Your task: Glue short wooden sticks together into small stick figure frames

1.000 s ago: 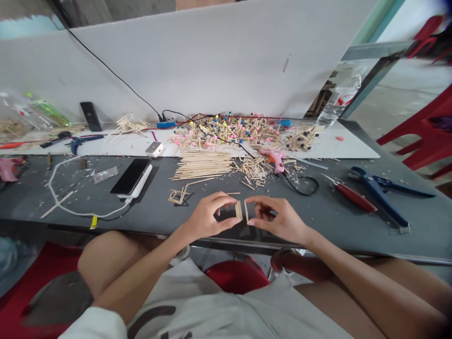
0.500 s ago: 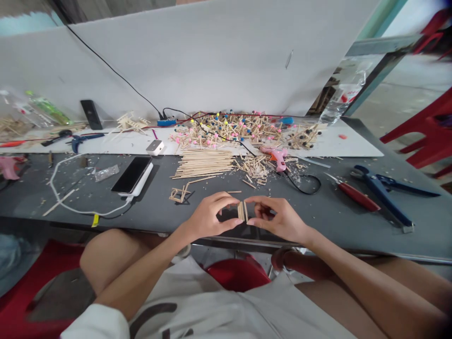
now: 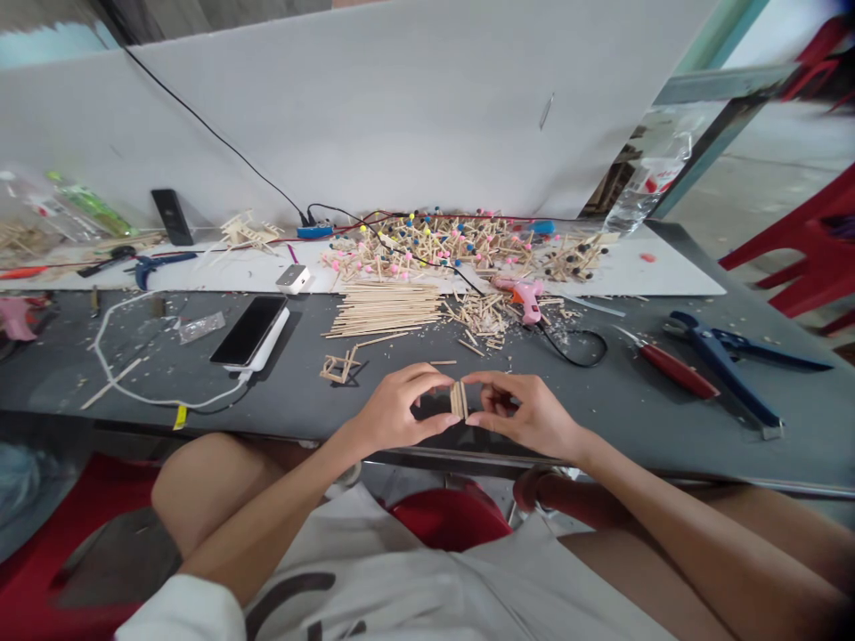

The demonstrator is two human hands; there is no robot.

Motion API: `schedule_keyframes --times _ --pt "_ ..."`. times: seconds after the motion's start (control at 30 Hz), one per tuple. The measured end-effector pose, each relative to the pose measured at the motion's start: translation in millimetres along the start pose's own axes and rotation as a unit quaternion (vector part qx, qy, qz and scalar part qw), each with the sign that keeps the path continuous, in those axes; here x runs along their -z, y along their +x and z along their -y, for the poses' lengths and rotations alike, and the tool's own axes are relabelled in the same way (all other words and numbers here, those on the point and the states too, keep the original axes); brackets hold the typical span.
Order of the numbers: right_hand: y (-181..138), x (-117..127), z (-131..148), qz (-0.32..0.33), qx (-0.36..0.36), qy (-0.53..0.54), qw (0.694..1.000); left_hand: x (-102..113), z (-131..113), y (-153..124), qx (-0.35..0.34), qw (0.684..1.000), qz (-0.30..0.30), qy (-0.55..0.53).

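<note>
Closer now than a second ago, the single stick (image 3: 466, 401) pinched in the person's right hand (image 3: 527, 411) sits against or just beside the small stick panel (image 3: 457, 401), which the left hand (image 3: 397, 405) grips between thumb and finger. Both are between the hands, nearer than the long sticks (image 3: 384, 310).

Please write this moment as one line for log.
left hand: pinching small stick bundle | right hand: pinching short stick | long sticks: beyond hands
</note>
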State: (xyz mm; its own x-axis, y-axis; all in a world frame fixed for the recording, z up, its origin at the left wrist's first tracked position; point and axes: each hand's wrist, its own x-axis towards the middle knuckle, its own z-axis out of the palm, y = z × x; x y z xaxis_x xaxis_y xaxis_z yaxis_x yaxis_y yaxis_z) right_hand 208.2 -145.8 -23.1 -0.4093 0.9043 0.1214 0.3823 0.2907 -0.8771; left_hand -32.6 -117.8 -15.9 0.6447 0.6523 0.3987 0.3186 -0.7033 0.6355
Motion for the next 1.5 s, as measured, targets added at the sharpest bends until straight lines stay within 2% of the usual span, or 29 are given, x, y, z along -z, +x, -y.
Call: schedule_keyframes --times 0.9,1.17,1.5 --pt "-1.6 -1.3 3.3 0.005 -0.020 -0.045 0.999 -0.3 2.5 0.4 -0.014 0.998 0.020 0.052" --pt "-2.4 -4.2 0.1 -0.018 -0.006 0.026 0.999 -0.9 2.7 -0.2 -0.005 1.000 -0.020 -0.004" --pt "-2.3 -7.8 2.8 -0.029 -0.008 0.034 0.999 -0.6 2.2 0.0 -0.012 1.000 -0.015 -0.002"
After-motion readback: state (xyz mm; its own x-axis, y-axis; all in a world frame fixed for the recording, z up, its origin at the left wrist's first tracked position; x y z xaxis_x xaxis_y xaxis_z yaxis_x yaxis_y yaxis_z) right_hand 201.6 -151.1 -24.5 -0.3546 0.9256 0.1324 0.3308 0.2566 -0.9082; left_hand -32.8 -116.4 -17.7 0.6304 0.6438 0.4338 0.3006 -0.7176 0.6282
